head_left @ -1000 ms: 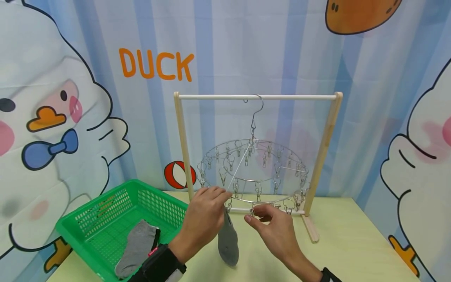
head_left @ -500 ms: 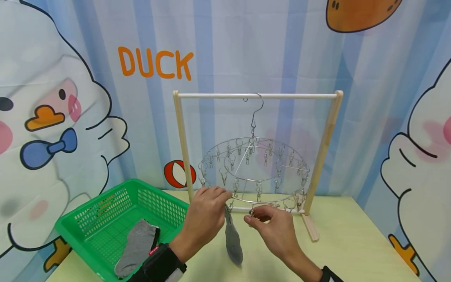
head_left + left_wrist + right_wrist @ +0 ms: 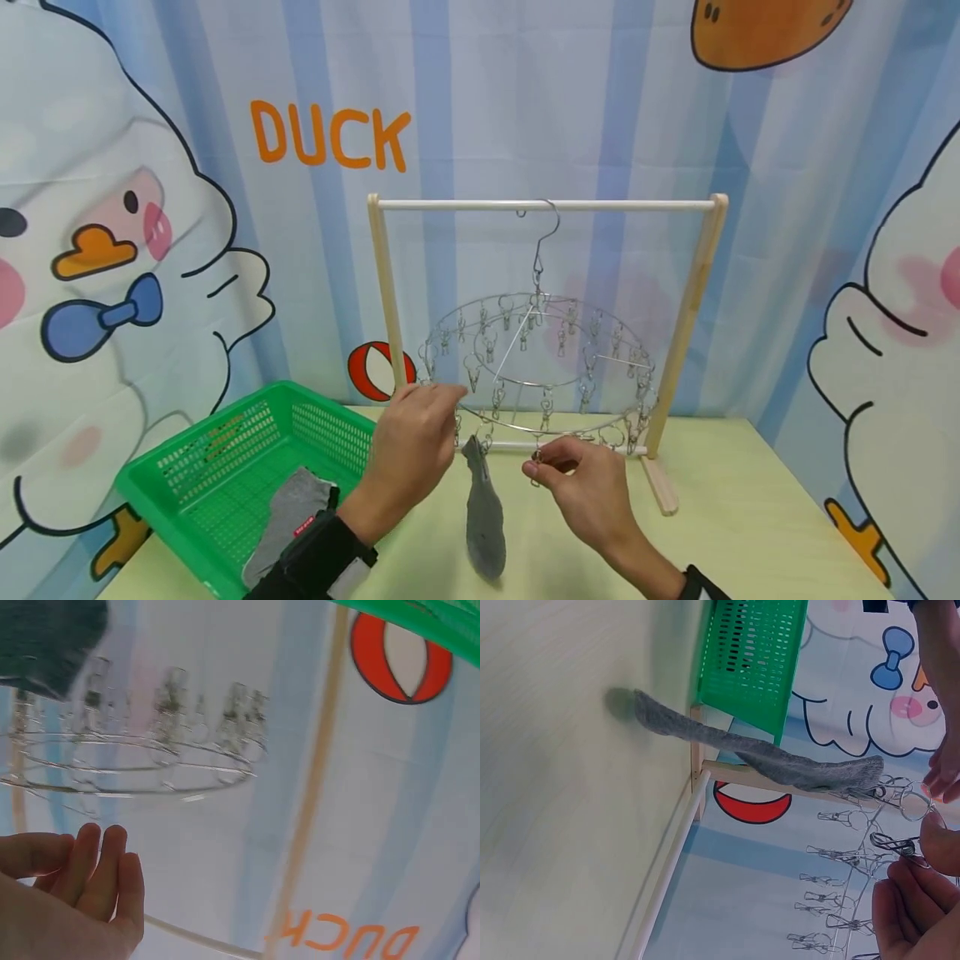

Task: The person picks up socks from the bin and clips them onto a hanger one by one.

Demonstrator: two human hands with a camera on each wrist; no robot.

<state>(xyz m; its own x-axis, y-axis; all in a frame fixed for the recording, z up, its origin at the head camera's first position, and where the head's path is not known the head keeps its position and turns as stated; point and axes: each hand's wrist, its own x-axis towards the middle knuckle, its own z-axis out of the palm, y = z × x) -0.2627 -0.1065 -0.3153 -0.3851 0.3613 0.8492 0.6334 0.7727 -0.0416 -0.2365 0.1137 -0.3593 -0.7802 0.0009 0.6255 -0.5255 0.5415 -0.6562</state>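
Note:
A grey sock (image 3: 485,521) hangs by its cuff from a metal clip at the front left of the round wire drying hanger (image 3: 510,383). In the right wrist view the sock (image 3: 780,761) stretches sideways, its cuff at the clip. My left hand (image 3: 416,446) is just left of the sock, apart from it, and holds nothing; its fingers are loosely bent in the left wrist view. Between thumb and fingers, my right hand (image 3: 585,487) pinches another metal clip (image 3: 895,844) on the hanger's front rim, to the right of the sock.
A green basket (image 3: 202,429) stands at the left on the pale yellow table (image 3: 750,500), with grey sock fabric (image 3: 288,521) inside. The hanger hooks over the white bar (image 3: 630,205) of a wooden-sided rack (image 3: 693,308). A printed curtain (image 3: 495,108) covers the back.
My left hand has let go of the sock's cuff and moved left. The sock now hangs from the clip, shifted a little. My right hand has stayed on its clip.

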